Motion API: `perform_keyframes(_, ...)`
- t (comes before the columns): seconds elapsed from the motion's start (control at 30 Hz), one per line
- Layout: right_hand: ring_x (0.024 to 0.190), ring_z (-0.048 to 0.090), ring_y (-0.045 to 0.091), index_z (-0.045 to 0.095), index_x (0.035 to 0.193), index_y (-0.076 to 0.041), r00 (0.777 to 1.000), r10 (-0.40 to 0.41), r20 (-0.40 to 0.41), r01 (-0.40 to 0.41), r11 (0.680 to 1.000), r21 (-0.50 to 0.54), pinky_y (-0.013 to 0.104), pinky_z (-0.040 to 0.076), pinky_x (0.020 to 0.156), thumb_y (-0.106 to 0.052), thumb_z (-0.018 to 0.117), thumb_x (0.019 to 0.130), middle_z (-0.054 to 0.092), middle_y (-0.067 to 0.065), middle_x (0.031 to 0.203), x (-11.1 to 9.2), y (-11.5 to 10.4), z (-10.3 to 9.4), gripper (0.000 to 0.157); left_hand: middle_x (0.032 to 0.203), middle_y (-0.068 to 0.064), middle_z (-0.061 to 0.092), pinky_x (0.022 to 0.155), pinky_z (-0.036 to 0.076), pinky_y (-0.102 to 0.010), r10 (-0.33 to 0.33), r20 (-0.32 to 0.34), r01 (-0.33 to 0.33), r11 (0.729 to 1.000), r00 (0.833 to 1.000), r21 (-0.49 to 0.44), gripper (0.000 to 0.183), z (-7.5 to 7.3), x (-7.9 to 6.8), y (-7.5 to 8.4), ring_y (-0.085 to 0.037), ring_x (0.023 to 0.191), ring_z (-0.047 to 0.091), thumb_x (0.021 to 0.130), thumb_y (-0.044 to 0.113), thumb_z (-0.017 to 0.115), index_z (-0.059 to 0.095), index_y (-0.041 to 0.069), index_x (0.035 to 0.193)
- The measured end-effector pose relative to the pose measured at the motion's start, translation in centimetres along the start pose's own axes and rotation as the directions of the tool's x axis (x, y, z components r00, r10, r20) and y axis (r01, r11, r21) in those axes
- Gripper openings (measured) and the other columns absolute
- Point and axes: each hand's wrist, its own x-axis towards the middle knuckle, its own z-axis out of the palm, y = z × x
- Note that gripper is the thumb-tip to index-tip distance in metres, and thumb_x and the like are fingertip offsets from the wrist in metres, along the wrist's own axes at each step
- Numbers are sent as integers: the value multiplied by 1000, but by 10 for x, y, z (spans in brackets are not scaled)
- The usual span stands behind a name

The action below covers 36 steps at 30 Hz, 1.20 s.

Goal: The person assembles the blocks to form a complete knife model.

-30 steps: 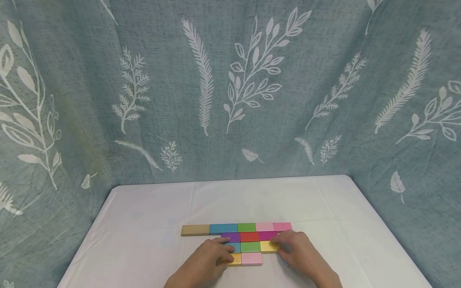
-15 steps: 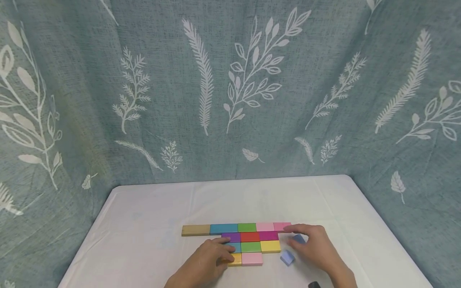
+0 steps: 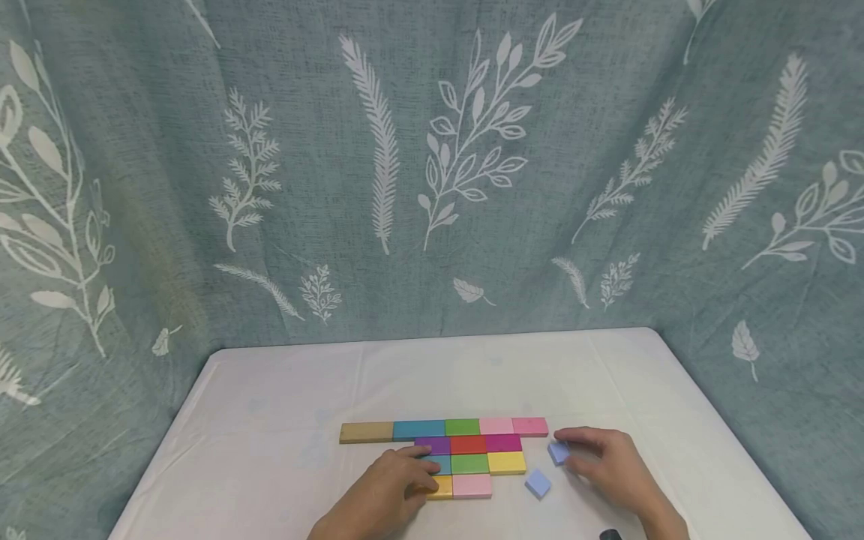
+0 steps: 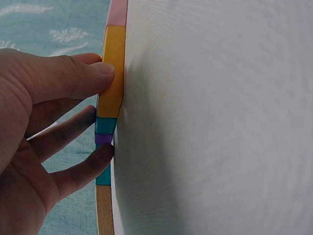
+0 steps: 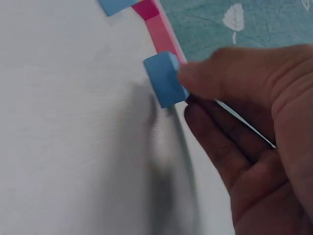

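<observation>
Flat coloured wooden blocks lie in staggered rows on the table. My left hand (image 3: 385, 486) rests fingertips along the left ends of the nearer rows. Its thumb touches the yellow-orange block (image 4: 113, 73), beside the pink block (image 3: 472, 486); other fingers reach the teal block (image 4: 105, 126) and purple block (image 4: 103, 139). To the right, my right hand (image 3: 610, 466) has its thumb on a small blue block (image 3: 558, 453), the index finger curving over its far side. The right wrist view shows this blue block (image 5: 164, 81) at the thumb tip; the index finger is mostly hidden.
A second small blue block (image 3: 538, 484) lies apart, right of the near rows. The far row runs from a tan block (image 3: 367, 433) to a dark pink one (image 3: 530, 427). A patterned curtain (image 3: 432, 187) surrounds the white-covered table (image 3: 432, 382).
My right hand has left the yellow block at the right end of its row and moved right to the small blue block, uncovering both blue blocks. The left hand stays put.
</observation>
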Motion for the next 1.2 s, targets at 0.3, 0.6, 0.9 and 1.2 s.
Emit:
perform_keyframes(0.3, 131, 73, 23, 82, 124, -23, 998, 24, -52, -24, 1000, 5, 47, 59, 115, -1, 85, 91, 82, -9, 124, -5, 5, 7, 39, 128, 9, 80, 117, 58, -52, 33, -8, -34, 999, 999, -8, 17, -1, -1, -1, -28, 142, 64, 95, 13, 85, 89, 23, 108)
perform_keyframes(0.6, 124, 76, 22, 83, 123, -20, 997, -62, -45, 62, 998, -15, 40, 65, 106, 0, 86, 90, 83, -6, 122, 4, -12, 1, 39, 128, 10, 80, 117, 57, -53, 40, -17, -39, 999, 999, 3, 17, -1, -2, -1, -27, 142, 64, 95, 13, 85, 89, 23, 108)
perform_keyframes(0.9, 122, 77, 24, 83, 122, -16, 978, -196, 71, 200, 979, -49, 43, 66, 103, -2, 84, 91, 83, -5, 120, 19, -23, 3, 34, 128, 13, 79, 118, 57, -55, 5, -10, -5, 1000, 1000, -20, 16, 0, -1, -2, -26, 143, 63, 94, 14, 86, 89, 24, 107)
perform_keyframes(1.2, 119, 78, 23, 84, 121, -17, 974, -185, 132, 198, 976, -92, 51, 65, 105, -1, 82, 91, 83, -3, 121, 28, -32, 10, 34, 128, 13, 79, 118, 56, -56, -15, 1, 15, 1000, 1000, -26, 16, -2, -1, 0, -26, 144, 63, 94, 13, 85, 89, 23, 106)
